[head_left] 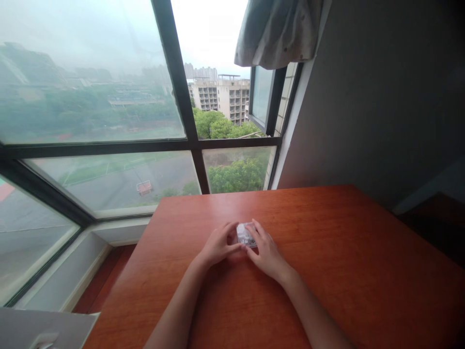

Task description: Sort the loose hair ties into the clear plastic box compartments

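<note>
Bracketing the pack (pixel 242 235) from opposite sides, left hand (pixel 220 243) and right hand (pixel 268 249) both grasp it; probably to keep it steady over the table (pixel 348 261).

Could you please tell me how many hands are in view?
2: the bare left hand at the left of a small, clear rectangular object, the bare right hand at its right.

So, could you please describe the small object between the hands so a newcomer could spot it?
Find the reddish wooden table beside the dark-framed window. Near its middle, between the left hand and the right hand, is the small, whitish, shiny rectangular object. Its pale, glossy look sets it apart from hands and table.
</note>
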Motion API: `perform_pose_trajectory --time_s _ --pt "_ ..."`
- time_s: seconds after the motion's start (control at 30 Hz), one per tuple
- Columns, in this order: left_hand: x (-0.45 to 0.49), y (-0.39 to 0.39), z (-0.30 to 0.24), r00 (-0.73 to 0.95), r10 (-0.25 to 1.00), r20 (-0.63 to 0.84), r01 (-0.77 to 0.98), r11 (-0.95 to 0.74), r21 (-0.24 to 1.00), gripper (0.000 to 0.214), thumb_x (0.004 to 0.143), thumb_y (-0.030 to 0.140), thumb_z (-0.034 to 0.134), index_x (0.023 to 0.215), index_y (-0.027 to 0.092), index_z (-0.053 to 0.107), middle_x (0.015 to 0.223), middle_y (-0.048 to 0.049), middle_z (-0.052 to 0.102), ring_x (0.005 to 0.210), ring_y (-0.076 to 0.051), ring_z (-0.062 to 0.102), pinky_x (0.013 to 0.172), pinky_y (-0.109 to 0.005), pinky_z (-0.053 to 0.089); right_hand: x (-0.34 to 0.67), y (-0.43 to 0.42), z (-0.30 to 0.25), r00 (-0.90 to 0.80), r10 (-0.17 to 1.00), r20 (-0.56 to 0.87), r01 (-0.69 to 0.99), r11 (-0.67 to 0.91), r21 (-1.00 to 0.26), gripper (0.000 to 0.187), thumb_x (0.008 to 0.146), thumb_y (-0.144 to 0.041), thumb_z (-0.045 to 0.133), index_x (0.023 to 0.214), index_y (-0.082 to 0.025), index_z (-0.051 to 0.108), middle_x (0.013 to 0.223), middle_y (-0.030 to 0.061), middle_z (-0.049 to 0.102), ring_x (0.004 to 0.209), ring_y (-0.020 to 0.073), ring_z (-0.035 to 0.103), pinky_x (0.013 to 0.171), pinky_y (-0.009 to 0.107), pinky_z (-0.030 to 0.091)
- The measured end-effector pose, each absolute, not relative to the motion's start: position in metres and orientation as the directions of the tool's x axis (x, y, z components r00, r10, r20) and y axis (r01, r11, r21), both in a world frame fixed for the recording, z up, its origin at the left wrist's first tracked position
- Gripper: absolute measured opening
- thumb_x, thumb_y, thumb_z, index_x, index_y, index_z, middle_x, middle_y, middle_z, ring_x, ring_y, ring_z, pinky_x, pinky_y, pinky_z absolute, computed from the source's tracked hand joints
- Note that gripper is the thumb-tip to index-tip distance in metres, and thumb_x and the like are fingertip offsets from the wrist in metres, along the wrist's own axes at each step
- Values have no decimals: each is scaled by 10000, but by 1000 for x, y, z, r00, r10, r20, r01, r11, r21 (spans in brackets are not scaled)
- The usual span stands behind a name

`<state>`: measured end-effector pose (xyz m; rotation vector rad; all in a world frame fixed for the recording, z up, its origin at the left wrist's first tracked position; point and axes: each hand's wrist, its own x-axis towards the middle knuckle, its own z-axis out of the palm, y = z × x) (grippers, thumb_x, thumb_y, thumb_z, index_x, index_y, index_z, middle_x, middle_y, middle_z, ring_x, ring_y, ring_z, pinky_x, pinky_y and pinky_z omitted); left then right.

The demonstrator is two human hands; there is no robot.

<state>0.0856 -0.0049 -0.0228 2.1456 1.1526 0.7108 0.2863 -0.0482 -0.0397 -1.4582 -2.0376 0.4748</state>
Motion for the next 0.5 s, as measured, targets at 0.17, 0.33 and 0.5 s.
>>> perform_pose_trajectory --time_s 0.17,0.33,0.5 --pt "82 -1 -29 378 910 172 447 -342 826 356 870 378 557 1146 158 599 884 -43 676 745 -148 595 706 -270 481 269 -51 -47 -187 937 294 798 319 -512 604 814 -359 604 1373 -185 456 1503 159 322 1317 343 398 1061 500 367" --pt "86 0 -31 264 934 240 459 -341 820 239 850 344 557 925 146 667 708 -10 644 616 -118 545 615 -235 443 270 -46 -52 -101 926 363 815 287 -504 644 749 -247 592 1371 -177 443 1468 158 376 1287 338 431 1042 477 397" --pt "87 1 -31 251 938 240 486 -336 807 239 840 331 538 895 150 684 695 -11 648 616 -123 545 611 -238 438 302 -33 -56 97 905 414 859 134 -494 624 748 -239 546 1359 -174 436 1452 157 383 1283 334 435 1040 466 406"
